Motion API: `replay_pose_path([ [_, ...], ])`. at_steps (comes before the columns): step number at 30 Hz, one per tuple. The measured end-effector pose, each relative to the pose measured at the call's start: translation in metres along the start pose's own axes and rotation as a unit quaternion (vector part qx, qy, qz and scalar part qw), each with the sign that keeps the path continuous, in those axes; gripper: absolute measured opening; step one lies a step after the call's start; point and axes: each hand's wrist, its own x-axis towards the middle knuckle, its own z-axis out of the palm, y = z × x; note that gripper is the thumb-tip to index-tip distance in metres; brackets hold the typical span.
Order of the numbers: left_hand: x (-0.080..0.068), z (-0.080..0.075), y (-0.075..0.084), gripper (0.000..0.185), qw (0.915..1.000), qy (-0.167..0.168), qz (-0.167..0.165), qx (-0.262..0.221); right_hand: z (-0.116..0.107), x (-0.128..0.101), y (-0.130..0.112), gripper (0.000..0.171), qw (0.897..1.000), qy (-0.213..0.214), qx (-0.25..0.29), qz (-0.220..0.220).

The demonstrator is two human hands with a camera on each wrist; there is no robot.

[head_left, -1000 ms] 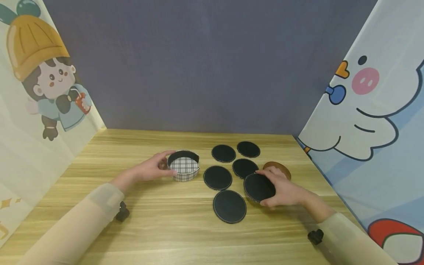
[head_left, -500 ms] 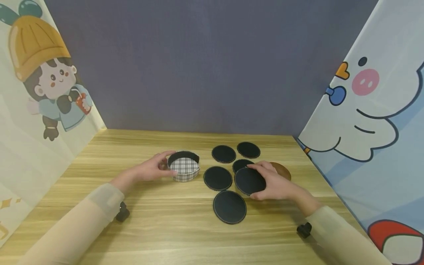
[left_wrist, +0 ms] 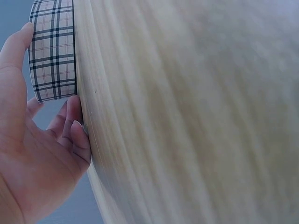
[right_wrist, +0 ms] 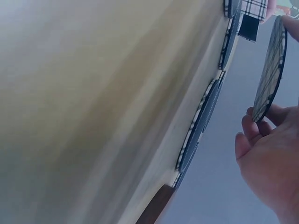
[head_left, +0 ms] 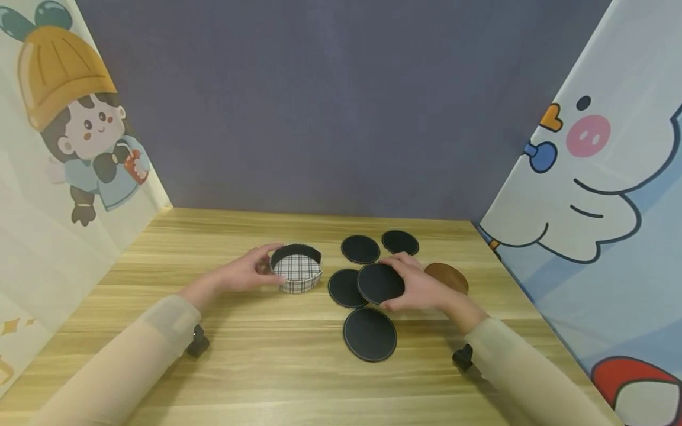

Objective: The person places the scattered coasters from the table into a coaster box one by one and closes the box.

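Right hand (head_left: 421, 290): pinches a black coaster (head_left: 380, 283) by its rim, lifted off the wooden table (head_left: 240, 355).
Left hand (head_left: 242, 273): fingers curled round the plaid round box (head_left: 296, 268).
Right wrist view only: held coaster (right_wrist: 269, 70) has a plaid underside, clear of the table.
Left wrist view only: fingertips (left_wrist: 74, 126) touch the tabletop beside the box wall (left_wrist: 51, 49).
Since earlier: coaster has moved left toward the box, uncovering the brown coaster (head_left: 446, 277).
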Motion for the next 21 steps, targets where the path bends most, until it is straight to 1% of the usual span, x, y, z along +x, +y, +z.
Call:
replay_pose_path([
  [5,0.000,0.000,0.000,0.106,1.0000,0.001,-0.002,0.003,-0.002,0.015,-0.007,0.107,1.000,-0.009,0.003,0.010],
  [10,0.001,0.000,0.000,0.106,1.0000,0.001,-0.003,0.002,-0.004,0.031,-0.014,0.105,1.000,-0.014,0.013,0.011],
  [16,0.001,0.001,0.001,0.107,1.0000,0.001,-0.004,0.004,-0.003,0.048,-0.021,0.105,0.999,-0.031,0.027,0.026],
  [21,0.001,0.001,0.000,0.108,0.9999,0.003,0.001,0.011,-0.001,0.061,-0.025,0.106,0.999,-0.033,0.016,0.028],
])
